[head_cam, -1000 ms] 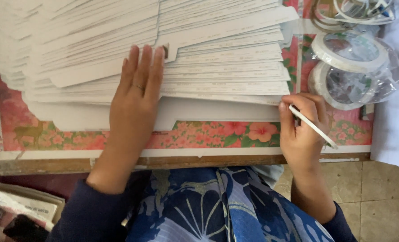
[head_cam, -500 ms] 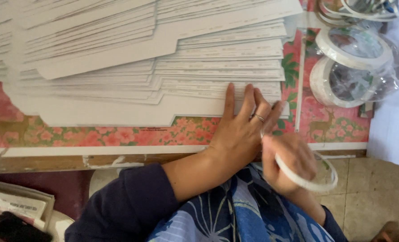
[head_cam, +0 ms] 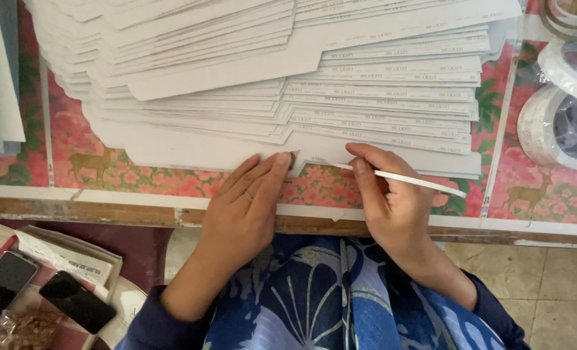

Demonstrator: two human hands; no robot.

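Two dark phones [head_cam: 42, 291] lower left; tape rolls [head_cam: 560, 123] far right on floral tablecloth [head_cam: 74, 142].

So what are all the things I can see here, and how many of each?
flat white cardboard sheets: too many to count, white, fanned across the table
floral pink tablecloth: one, pink with deer, under the sheets
clear tape rolls: at least two, whitish, far right
thin white strip: one, white, in the right hand
dark phones: two, black, bottom left
left hand: one, fingertips pressing the nearest sheet's edge
right hand: one, pinching the strip
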